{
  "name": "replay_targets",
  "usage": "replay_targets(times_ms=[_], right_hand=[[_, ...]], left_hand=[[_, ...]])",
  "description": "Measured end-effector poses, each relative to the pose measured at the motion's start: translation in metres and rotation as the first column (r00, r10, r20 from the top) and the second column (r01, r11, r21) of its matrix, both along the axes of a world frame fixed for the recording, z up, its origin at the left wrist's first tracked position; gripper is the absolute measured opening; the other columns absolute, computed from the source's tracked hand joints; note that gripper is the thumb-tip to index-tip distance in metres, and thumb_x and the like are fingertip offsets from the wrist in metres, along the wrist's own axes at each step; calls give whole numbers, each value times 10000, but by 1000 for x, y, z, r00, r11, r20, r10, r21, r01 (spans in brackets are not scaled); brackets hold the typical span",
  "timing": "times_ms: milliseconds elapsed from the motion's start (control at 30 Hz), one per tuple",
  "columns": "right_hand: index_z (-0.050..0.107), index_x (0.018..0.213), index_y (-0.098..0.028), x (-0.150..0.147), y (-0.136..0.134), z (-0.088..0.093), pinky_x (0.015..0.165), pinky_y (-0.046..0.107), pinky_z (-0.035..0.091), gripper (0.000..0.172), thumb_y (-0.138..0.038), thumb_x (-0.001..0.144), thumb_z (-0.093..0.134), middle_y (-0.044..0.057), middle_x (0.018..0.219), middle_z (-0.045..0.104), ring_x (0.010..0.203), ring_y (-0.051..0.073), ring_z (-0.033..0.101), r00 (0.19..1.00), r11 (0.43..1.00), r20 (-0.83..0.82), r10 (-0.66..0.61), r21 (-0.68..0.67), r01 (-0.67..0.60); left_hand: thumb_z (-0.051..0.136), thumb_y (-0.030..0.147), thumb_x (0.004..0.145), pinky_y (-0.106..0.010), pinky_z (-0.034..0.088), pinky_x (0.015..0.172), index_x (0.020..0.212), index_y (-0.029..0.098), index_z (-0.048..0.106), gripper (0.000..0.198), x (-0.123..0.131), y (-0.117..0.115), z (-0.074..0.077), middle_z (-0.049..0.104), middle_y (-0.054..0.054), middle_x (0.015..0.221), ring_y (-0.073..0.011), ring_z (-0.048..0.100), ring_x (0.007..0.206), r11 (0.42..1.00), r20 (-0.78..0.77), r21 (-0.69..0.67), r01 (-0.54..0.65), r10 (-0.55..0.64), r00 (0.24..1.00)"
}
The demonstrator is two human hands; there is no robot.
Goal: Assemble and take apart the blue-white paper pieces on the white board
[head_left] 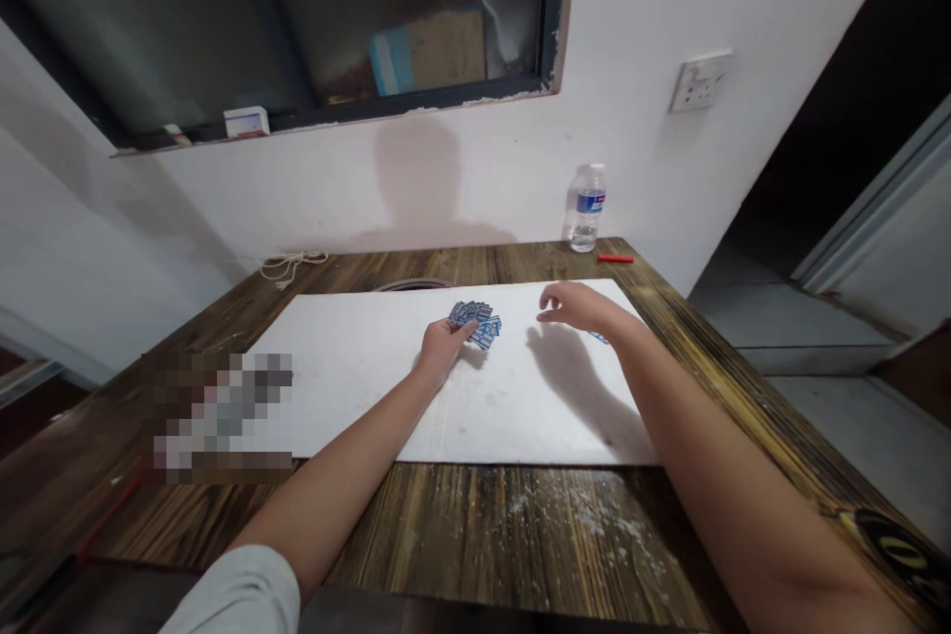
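A fan of blue cards [474, 313] pinched in the left hand [441, 347]
A white board [349, 386] lies flat on the surface [461, 535], likely as pale backing. Over it, the left thumb presses the cards, probably holding them spread; the right hand [571, 304], loosely curled, grips nothing visible. A blue piece [597, 336] lies partly hidden behind its wrist; beyond, a bottle [586, 218] stands by the wall [475, 178], apparently out of the way.

There's a white wall [639, 10] ahead of me, with a dark-framed window [286, 20] towards eleven o'clock and a socket plate [702, 81] at two. Pale floor [854, 436] shows near four; the brown wooden table [446, 535] stretches to six.
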State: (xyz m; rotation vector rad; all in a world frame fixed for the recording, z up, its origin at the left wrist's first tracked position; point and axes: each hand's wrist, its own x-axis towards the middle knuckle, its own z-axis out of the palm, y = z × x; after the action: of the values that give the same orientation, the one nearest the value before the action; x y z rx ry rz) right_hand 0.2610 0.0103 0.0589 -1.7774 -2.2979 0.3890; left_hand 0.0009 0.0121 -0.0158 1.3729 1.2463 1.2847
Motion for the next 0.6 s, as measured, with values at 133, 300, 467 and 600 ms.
replay_targets(times_ms=[133, 300, 467, 600], right_hand=[[677, 827, -205, -36, -6, -5, 678, 250, 403, 100, -303, 833, 656, 28, 866, 676, 780, 159, 595, 956, 982, -261, 136, 165, -95], [674, 857, -198, -62, -10, -15, 689, 253, 382, 102, -295, 830, 664, 31, 889, 633, 777, 149, 550, 922, 947, -351, 164, 319, -47], [680, 802, -195, -66, -9, -23, 690, 254, 387, 79, -260, 833, 648, 29, 865, 628, 755, 144, 545, 918, 959, -374, 129, 282, -20], [680, 780, -196, -66, -10, -22, 692, 253, 391, 96, -254, 839, 632, 30, 872, 637, 756, 146, 550, 915, 964, -382, 129, 266, -25]], left_hand=[[788, 465, 623, -285, 468, 630, 758, 108, 741, 385, -1, 0, 0, 735, -91, 746, -205, 651, 668, 1000, -60, -5, -11, 10, 998], [788, 432, 609, -269, 447, 607, 722, 110, 735, 345, 2, -4, 5, 729, -72, 708, -201, 638, 649, 1000, -68, -7, 4, -4, 998], [796, 430, 594, -276, 452, 618, 734, 111, 737, 354, 4, -5, 5, 734, -77, 718, -204, 639, 652, 999, -46, -14, 30, -30, 998], [792, 441, 602, -271, 452, 613, 738, 117, 738, 356, 3, -5, 3, 741, -75, 734, -208, 646, 669, 999, -48, -11, 34, -35, 998]])
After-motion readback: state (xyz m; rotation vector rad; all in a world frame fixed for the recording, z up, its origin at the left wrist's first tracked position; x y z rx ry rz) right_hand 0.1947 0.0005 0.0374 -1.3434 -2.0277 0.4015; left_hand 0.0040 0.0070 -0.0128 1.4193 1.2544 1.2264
